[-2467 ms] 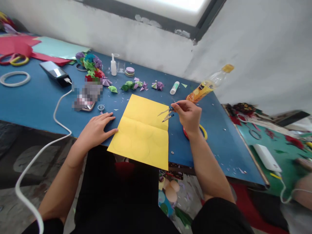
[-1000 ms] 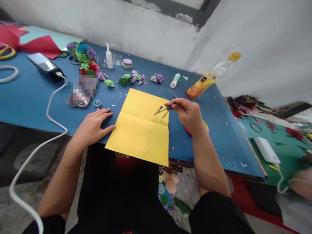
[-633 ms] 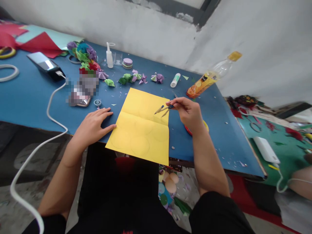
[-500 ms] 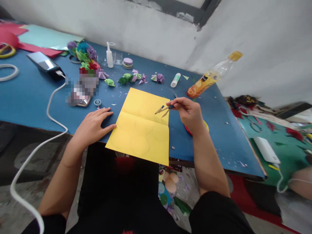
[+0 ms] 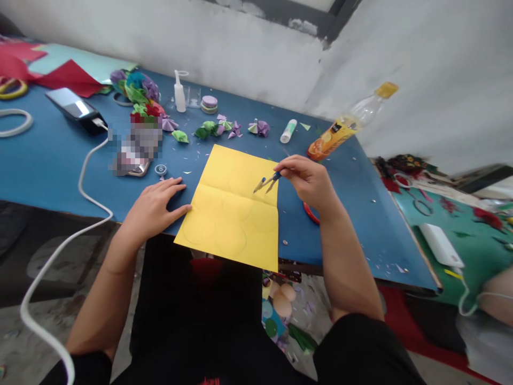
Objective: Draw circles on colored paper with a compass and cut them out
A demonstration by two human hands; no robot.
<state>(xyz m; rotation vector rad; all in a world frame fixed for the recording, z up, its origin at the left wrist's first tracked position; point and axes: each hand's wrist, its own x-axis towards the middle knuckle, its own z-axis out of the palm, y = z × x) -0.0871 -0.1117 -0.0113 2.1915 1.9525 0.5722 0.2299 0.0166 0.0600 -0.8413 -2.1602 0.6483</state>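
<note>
A creased sheet of yellow paper [image 5: 224,214] lies at the table's front edge, its near part jutting past it. Several faint pencil circles show on the sheet. My right hand [image 5: 306,179] pinches the top of a pair of compasses [image 5: 269,183], legs pointing down over the paper just above the crease. I cannot tell whether the tips touch the sheet. My left hand [image 5: 156,208] rests with fingers spread on the table, the thumb at the paper's left edge. Red-handled scissors [image 5: 310,213] lie partly hidden behind my right forearm.
Folded paper pieces [image 5: 208,129], a glue stick [image 5: 288,131] and a tilted juice bottle [image 5: 334,136] stand behind the sheet. Phones [image 5: 72,104] and a white cable [image 5: 86,166] are left. A power bank [image 5: 441,246] lies on the green table at right.
The compasses have turned and tilted slightly in my right hand, which has shifted slightly up. My left hand and the paper stay almost in place.
</note>
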